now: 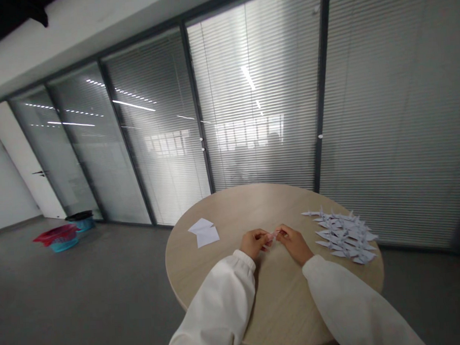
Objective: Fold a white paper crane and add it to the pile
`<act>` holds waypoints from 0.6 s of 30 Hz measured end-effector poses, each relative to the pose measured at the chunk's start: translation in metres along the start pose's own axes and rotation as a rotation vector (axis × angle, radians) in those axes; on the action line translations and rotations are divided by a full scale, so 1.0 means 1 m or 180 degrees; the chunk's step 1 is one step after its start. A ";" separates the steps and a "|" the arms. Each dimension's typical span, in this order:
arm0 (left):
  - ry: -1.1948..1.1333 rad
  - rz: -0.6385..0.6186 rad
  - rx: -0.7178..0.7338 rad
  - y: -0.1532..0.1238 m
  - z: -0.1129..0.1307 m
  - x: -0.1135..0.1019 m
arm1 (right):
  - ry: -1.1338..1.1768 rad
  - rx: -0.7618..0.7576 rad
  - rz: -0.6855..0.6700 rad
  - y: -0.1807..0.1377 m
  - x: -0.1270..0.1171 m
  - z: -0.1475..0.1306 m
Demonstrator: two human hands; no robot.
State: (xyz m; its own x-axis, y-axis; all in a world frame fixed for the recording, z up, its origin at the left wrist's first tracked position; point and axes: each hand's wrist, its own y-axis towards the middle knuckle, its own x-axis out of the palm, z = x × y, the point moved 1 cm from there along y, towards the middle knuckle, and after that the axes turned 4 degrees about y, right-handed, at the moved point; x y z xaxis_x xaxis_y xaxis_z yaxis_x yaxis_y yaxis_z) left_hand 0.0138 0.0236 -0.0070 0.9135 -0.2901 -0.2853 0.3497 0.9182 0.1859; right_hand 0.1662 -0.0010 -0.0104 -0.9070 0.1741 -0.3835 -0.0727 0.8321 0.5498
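Over the middle of the round table, my left hand pinches one side of a small folded paper. The fingertips of my right hand are closed on its other side. Most of the folded paper is hidden behind my fingers, so its exact shape does not show. Many white folded paper cranes lie crowded together to the right of my right hand. Off to the left, a few flat white paper sheets lie partly overlapping.
The round wooden table stands close to a glass partition with blinds. On the grey floor at left are a bin with a red liner and another with a black liner. Beyond them is a white door.
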 end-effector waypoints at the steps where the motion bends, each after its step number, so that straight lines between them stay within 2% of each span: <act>1: 0.0140 -0.0006 0.0007 0.000 -0.001 0.000 | -0.0057 -0.0018 -0.0005 0.000 0.000 0.001; 9: 0.1471 0.0031 0.0295 -0.002 0.002 -0.004 | -0.0211 -0.0263 0.0045 0.000 0.001 0.000; 18: 0.1497 -0.0020 0.0405 -0.002 0.002 -0.003 | 0.0028 -0.0403 0.0162 0.000 0.000 -0.003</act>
State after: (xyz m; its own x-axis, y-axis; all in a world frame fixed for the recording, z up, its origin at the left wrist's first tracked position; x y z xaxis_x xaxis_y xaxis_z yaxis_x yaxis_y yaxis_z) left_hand 0.0102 0.0220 -0.0049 0.7285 -0.1153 -0.6753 0.4044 0.8680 0.2881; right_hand 0.1646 -0.0021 -0.0083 -0.9143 0.2093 -0.3467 -0.0779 0.7491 0.6578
